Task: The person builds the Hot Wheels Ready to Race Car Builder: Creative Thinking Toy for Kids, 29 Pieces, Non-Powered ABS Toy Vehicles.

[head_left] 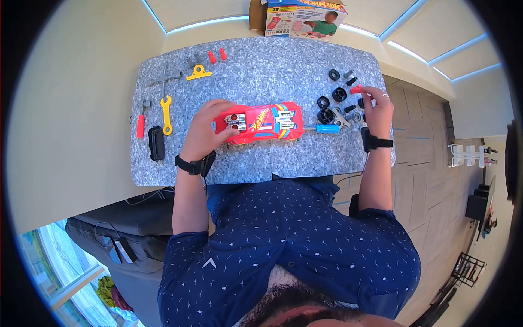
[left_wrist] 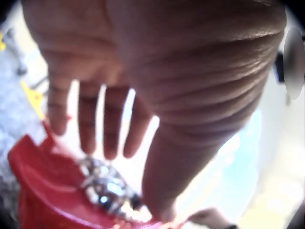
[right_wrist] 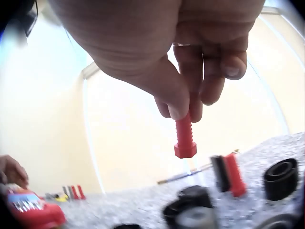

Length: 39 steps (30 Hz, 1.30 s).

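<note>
A red toy car [head_left: 264, 122] with silver engine parts lies in the middle of the speckled table. My left hand [head_left: 210, 125] rests on its left end, fingers on the far side and thumb on the near side; in the left wrist view the hand [left_wrist: 119, 95] arches over the red body [left_wrist: 43, 191] and chrome engine [left_wrist: 112, 188]. At the table's right, my right hand [head_left: 378, 111] pinches a red bolt [head_left: 356, 89]. The right wrist view shows the bolt [right_wrist: 184, 138] hanging head down from the thumb and fingers [right_wrist: 178, 102], above the table.
Black wheels [head_left: 339, 95], grey and black small parts and a blue screwdriver [head_left: 327, 128] lie at the right. A yellow wrench [head_left: 166, 115], yellow bracket [head_left: 199, 72], grey cross tool [head_left: 165, 78] and red pieces [head_left: 140, 126] are at the left. A box [head_left: 305, 20] stands behind.
</note>
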Tool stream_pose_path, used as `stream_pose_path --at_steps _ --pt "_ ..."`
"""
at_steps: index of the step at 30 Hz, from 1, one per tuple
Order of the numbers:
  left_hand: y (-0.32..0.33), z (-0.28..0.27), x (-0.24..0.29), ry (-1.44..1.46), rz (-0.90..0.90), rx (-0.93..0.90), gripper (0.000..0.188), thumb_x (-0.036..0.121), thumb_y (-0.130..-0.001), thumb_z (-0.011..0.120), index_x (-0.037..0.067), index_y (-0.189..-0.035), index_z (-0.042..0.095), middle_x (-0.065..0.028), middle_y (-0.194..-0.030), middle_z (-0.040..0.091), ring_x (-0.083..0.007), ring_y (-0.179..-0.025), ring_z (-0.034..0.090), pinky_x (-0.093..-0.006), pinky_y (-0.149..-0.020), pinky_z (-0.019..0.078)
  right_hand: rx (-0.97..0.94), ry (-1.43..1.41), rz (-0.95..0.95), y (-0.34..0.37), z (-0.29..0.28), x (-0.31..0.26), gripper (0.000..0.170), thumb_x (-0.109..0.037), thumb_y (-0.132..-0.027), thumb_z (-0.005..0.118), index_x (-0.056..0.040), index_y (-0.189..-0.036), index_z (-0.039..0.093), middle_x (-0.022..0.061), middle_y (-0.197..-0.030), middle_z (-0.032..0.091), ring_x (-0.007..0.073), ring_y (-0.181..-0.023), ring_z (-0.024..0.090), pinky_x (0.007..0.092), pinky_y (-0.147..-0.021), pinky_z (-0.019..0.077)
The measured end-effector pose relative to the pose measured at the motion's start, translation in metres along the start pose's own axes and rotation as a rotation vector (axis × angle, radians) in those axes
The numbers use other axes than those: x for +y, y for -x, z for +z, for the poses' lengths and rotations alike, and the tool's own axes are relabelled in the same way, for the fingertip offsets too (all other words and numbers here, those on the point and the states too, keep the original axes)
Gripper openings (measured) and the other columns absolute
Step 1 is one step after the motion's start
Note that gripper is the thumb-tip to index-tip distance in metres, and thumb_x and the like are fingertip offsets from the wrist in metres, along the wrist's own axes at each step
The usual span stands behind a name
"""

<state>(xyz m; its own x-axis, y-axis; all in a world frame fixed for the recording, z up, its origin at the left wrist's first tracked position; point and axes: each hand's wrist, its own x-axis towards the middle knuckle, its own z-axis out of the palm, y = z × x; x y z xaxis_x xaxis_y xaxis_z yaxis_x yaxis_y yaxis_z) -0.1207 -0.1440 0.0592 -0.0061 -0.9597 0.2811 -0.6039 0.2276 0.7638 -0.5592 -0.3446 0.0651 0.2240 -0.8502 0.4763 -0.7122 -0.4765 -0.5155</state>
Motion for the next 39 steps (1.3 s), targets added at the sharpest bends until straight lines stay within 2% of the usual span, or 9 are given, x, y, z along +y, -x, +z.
stream_pose_path --at_steps 3,6,9,12,17,27,32,35,39 --pt "-0.001 0.000 0.009 0.053 -0.026 0.052 0.060 0.000 -0.079 0.091 0.007 -0.136 0.075 -0.0130 -0.135 0.072 -0.0233 -0.115 0.074 -0.0367 -0.101 0.0587 -0.089 -0.316 0.060 0.012 0.009 -0.057 0.019 -0.003 -0.094 0.084 -0.0079 -0.112 0.087 0.0070 -0.100 0.083 0.0129 -0.085 0.071 0.0296 -0.079 0.0536" --pt "0.002 0.016 0.009 0.350 -0.023 0.069 0.053 -0.006 -0.086 0.086 0.005 -0.136 0.075 -0.0129 -0.137 0.071 -0.0182 -0.112 0.074 -0.0316 -0.095 0.0606 -0.276 -0.728 0.090 0.036 0.052 -0.108 0.018 -0.006 -0.091 0.088 -0.0059 -0.109 0.087 0.0048 -0.101 0.083 0.0096 -0.085 0.071 0.0276 -0.078 0.0543" --pt "0.001 0.029 0.017 0.532 -0.032 0.091 0.048 -0.011 -0.090 0.081 0.001 -0.136 0.074 -0.0130 -0.133 0.073 -0.0179 -0.111 0.074 -0.0293 -0.090 0.0616 -0.406 -0.924 0.082 0.052 0.087 -0.150 0.017 -0.006 -0.095 0.087 -0.0031 -0.111 0.084 0.0037 -0.101 0.083 0.0076 -0.090 0.073 0.0266 -0.078 0.0563" --pt "0.006 0.032 0.002 0.393 0.082 0.144 0.044 -0.011 -0.092 0.079 -0.001 -0.135 0.073 -0.0139 -0.126 0.075 -0.0176 -0.107 0.074 -0.0282 -0.086 0.0622 -0.486 -1.138 0.167 0.067 0.116 -0.172 0.020 -0.006 -0.098 0.084 -0.0012 -0.117 0.081 0.0050 -0.105 0.082 0.0074 -0.094 0.073 0.0265 -0.080 0.0580" --pt "0.006 0.026 0.000 0.655 -0.138 0.229 0.036 -0.008 -0.097 0.078 -0.001 -0.131 0.074 -0.0150 -0.122 0.078 -0.0162 -0.100 0.076 -0.0264 -0.082 0.0614 -0.488 -1.218 0.225 0.070 0.123 -0.179 0.022 -0.004 -0.103 0.079 0.0015 -0.123 0.076 0.0088 -0.110 0.082 0.0096 -0.097 0.075 0.0267 -0.086 0.0599" --pt "0.006 0.022 -0.025 0.297 -0.258 0.150 0.025 -0.002 -0.096 0.081 0.002 -0.120 0.081 -0.0083 -0.117 0.081 -0.0114 -0.098 0.074 -0.0271 -0.081 0.0597 -0.308 -0.939 0.358 0.051 0.075 -0.087 0.016 -0.005 -0.106 0.073 0.0023 -0.121 0.076 0.0078 -0.109 0.082 0.0093 -0.094 0.074 0.0261 -0.084 0.0582" --pt "0.003 0.026 -0.019 0.130 -0.231 0.105 0.024 0.000 -0.094 0.082 0.006 -0.116 0.085 -0.0091 -0.113 0.081 -0.0145 -0.092 0.075 -0.0283 -0.079 0.0595 0.098 -0.649 0.228 0.025 0.045 -0.043 0.014 -0.011 -0.105 0.077 -0.0021 -0.116 0.079 0.0052 -0.103 0.080 0.0095 -0.083 0.070 0.0246 -0.081 0.0563" --pt "0.002 0.032 -0.016 0.110 -0.262 0.083 0.029 0.000 -0.093 0.082 0.008 -0.120 0.085 -0.0089 -0.110 0.081 -0.0156 -0.091 0.074 -0.0297 -0.081 0.0597 0.171 -0.175 0.259 0.005 0.010 -0.026 0.018 -0.012 -0.100 0.081 -0.0055 -0.117 0.081 0.0089 -0.109 0.080 0.0172 -0.090 0.073 0.0286 -0.084 0.0575" --pt "0.000 0.030 -0.019 -0.019 -0.103 0.063 0.034 0.003 -0.091 0.084 0.011 -0.125 0.085 -0.0069 -0.104 0.080 -0.0148 -0.085 0.070 -0.0316 -0.081 0.0582 -0.032 0.083 -0.008 -0.011 0.006 0.031 0.027 -0.011 -0.096 0.080 -0.0103 -0.122 0.082 0.0161 -0.125 0.078 0.0316 -0.113 0.073 0.0435 -0.098 0.0558"
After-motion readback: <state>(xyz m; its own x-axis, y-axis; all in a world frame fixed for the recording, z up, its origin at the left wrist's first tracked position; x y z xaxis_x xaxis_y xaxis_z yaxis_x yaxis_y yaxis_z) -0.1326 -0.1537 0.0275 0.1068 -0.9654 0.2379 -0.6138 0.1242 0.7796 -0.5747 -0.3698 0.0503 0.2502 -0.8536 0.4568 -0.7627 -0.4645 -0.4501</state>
